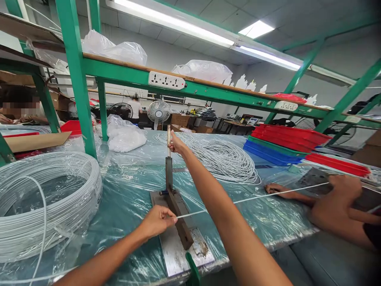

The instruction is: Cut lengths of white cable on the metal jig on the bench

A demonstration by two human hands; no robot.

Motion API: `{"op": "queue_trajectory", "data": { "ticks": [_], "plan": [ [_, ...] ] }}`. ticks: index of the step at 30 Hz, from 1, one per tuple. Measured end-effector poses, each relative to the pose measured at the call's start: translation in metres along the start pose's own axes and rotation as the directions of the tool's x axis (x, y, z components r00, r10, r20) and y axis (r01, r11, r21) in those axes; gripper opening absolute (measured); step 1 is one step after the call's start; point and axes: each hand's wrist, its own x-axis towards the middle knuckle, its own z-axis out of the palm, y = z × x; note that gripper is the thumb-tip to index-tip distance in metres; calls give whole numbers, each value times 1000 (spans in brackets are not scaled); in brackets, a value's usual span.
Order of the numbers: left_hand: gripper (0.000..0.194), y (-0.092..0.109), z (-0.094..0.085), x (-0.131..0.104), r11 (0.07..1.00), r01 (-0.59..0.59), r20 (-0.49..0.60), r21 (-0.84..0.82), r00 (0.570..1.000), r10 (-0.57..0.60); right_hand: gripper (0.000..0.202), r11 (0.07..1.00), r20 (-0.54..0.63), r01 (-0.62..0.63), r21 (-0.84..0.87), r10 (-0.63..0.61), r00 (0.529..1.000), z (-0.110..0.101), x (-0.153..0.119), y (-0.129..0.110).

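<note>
My left hand (pixel 159 221) pinches a thin white cable (pixel 253 198) near the base of a metal lever press (pixel 180 222). From those fingers the cable runs right, passing my right forearm, to a co-worker's raised hand. My right hand (pixel 176 143) is wrapped round the upright lever handle (pixel 169 139) of the press. The press stands on a metal plate (pixel 178 260) at the table's front edge, with a green clamp (pixel 193 270) below it. A large coil of white cable (pixel 50 198) lies on the left.
Behind the press lies a loose cable coil (pixel 226 159). Stacked red, green and blue trays (pixel 285 143) stand at the back right. A co-worker's hands (pixel 345 186) are at the right. A green shelf post (pixel 77 79) rises at the left. Plastic sheeting covers the table.
</note>
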Motion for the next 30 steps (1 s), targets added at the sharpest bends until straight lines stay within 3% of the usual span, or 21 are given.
{"op": "queue_trajectory", "data": {
  "ticks": [3,9,14,18,21,25,27,30],
  "plan": [
    [28,-2,3,3,999,-47,-31,-15,998,46,62,999,39,4,43,-6,999,-12,-15,-6],
    [8,-7,7,12,998,69,27,-2,997,-69,67,994,110,-2,113,-10,994,-50,-85,-15],
    [15,-6,11,13,999,47,-49,25,998,-46,45,991,152,-111,72,99,983,-78,-161,-4],
    [34,-7,15,9,997,8,-86,76,996,-1,14,987,302,-162,17,150,941,-94,-212,27],
    [32,-12,19,10,991,35,-142,128,990,-17,26,972,321,-233,2,220,921,-97,-243,52],
    [30,-21,21,19,989,54,-205,139,979,-25,57,947,199,-320,21,310,930,-87,-272,74],
    [31,-25,21,23,988,60,-235,145,972,-25,58,934,138,-356,21,350,927,-79,-281,82],
    [33,-28,20,26,986,67,-264,156,964,-23,40,926,144,-378,-17,377,915,-69,-288,94]
  ]
}}
